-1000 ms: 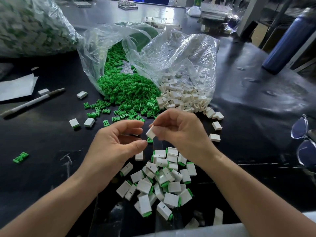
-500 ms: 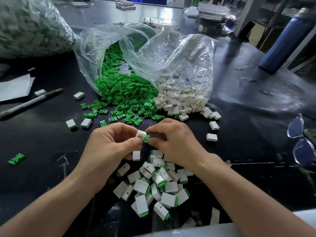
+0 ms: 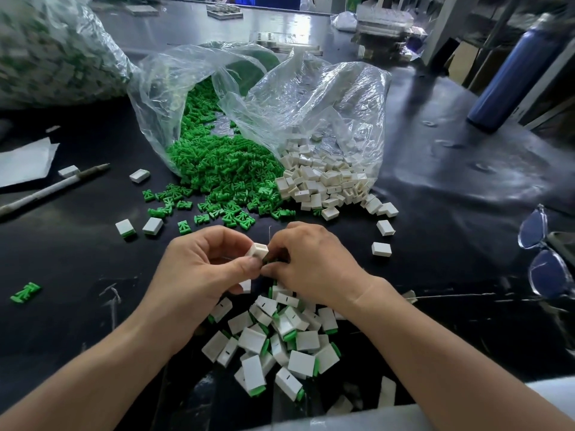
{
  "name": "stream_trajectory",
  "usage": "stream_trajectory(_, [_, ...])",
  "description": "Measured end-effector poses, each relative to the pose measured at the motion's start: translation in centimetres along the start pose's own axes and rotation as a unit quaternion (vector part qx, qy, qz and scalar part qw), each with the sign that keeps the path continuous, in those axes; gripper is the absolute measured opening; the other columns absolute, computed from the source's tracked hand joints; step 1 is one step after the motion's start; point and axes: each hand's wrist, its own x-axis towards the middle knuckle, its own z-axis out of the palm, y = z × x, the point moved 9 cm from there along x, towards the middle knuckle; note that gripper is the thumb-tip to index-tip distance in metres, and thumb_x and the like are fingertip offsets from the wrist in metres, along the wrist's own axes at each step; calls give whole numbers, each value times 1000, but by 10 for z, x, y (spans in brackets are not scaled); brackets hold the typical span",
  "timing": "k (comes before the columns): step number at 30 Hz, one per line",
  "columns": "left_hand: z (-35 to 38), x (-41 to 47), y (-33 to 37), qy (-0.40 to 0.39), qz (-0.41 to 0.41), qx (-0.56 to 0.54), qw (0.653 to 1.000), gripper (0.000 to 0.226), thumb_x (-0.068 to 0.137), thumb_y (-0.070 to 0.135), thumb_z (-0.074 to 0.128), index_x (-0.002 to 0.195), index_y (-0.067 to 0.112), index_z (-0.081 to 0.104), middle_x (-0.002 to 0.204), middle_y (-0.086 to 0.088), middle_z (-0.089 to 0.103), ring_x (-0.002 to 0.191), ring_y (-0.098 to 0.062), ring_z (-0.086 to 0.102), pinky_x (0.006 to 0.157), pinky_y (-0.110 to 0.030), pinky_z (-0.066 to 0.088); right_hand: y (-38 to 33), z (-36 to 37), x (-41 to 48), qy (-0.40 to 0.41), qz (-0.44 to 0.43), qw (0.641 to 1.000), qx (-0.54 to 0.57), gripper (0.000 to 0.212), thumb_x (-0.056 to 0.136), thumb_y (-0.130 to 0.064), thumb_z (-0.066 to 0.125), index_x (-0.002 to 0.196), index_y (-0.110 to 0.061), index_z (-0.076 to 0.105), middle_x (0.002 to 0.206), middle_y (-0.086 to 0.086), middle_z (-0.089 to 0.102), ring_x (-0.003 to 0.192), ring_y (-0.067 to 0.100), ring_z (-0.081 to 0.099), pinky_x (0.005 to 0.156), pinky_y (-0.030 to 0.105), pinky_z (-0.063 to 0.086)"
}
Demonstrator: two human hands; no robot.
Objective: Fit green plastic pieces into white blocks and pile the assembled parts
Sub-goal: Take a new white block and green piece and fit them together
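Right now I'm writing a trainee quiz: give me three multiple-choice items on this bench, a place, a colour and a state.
1. Where is the pile of assembled white-and-green plastic parts? A) on a shelf B) on the black table, nearest the person C) on white paper
2. The tall cylindrical bottle at far right is: A) blue B) red C) yellow
3. The clear plastic bag of green plastic pieces is: A) knotted shut B) folded flat C) open and spilling
Answers: B, the pile lies at the table's near edge; A, its body is dark blue; C, pieces fan from its mouth onto the table.
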Motion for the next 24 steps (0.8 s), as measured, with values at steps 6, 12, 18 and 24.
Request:
stream_trajectory(6, [-1,1,-1,5,-2,2,1000,8,71,2,72,75,8,68,68,-6,71,58,-10,65,48,-16,50,5,-7,-4,25,16,998,58,22,84,-30,64,79,-23,44,75,-10,48,79,13,46,67,25,31])
stream_trajectory(12, [-1,1,1,10,-2,-11,1000,7,70,6,71,76,7,68,68,-5,71,58,-11,66,48,-16,50,14,-28,-7,103,26,972,210,16,83,-18,66,76,-24,53,65,-3,62,65,12,62,66,23,50])
stream_trajectory(18, [-2,1,3,13,4,-22,1000,4,73,3,69,76,6,67,66,-7,70,57,-11,65,47,-16,49,11,-27,-8,80,4,957,279,24,82,0,63,102,-14,65,79,-15,56,75,-2,54,78,11,47])
stream_trajectory(24, [-1,1,0,2,-7,-31,999,5,77,3,66,76,7,64,77,-12,72,61,-17,69,48,-18,50,2,-27,-10,53,-27,937,345,23,86,-5,60,80,-27,65,57,-18,50,57,-2,44,58,14,39])
